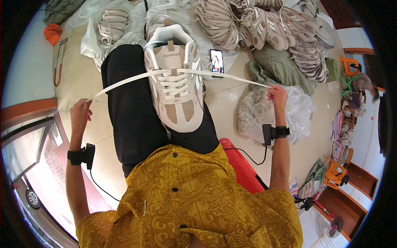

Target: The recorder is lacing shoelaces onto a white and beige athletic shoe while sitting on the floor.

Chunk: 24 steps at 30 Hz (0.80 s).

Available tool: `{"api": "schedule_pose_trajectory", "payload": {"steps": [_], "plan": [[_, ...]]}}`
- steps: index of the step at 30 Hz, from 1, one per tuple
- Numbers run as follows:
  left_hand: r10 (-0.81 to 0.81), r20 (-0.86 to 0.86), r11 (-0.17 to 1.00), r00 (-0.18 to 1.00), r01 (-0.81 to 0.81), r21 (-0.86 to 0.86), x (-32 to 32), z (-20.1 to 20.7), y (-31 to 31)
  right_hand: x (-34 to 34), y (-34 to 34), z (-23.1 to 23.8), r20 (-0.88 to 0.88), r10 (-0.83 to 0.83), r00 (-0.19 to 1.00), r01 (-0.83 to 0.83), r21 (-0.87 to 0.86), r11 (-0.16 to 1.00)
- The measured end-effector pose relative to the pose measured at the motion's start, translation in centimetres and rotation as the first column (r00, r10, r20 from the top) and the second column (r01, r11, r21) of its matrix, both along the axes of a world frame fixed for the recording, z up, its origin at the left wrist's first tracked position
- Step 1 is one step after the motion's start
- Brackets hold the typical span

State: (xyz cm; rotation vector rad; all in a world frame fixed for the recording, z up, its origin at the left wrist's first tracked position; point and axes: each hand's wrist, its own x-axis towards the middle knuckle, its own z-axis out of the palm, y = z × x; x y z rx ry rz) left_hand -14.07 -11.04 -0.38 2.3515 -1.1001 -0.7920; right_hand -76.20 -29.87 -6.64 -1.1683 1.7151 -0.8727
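A beige and white sneaker (178,78) rests on my thighs with its toe toward me. Its flat cream shoelace (129,82) is threaded through the lower eyelets in crossing rows, and both loose lengths are stretched out sideways. Out to the left, my left hand (81,110) pinches one lace end between thumb and fingers. The opposite end is pinched in my right hand (278,97), over on the right. Neither hand touches the shoe itself.
On the tiled floor ahead lie a phone (216,62) and bundles of beige shoe uppers (264,25). A clear plastic bag of laces (256,109) sits near my right hand. My seat is red (242,165). Cables hang from both wrist straps.
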Motion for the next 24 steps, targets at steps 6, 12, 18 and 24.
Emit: {"api": "schedule_pose_trajectory", "payload": {"steps": [6, 12, 18, 24], "plan": [[0.102, -0.061, 0.993, 0.993, -0.099, 0.062, 1.0, -2.4, 0.7, -1.3, 0.3, 0.5, -0.109, -0.047, 0.993, 0.053, 0.052, 0.997], [0.195, -0.351, 0.971, 0.916, -0.232, -0.063, 1.3, -3.0, 1.8, -2.0, -0.1, -0.2, -0.034, -0.106, 0.994, 0.108, 0.079, 0.991], [-0.061, -0.945, 0.81, 0.322, -0.537, -0.235, 2.8, -2.3, 1.9, -7.5, -2.3, -3.4, 0.842, 0.079, 0.534, -0.016, -0.084, 0.996], [-0.084, -0.982, 0.613, 0.17, -0.768, -0.186, 3.0, 0.0, 0.4, -13.7, -3.7, -2.8, 0.907, 0.193, 0.375, -0.099, -0.168, 0.981]]}}
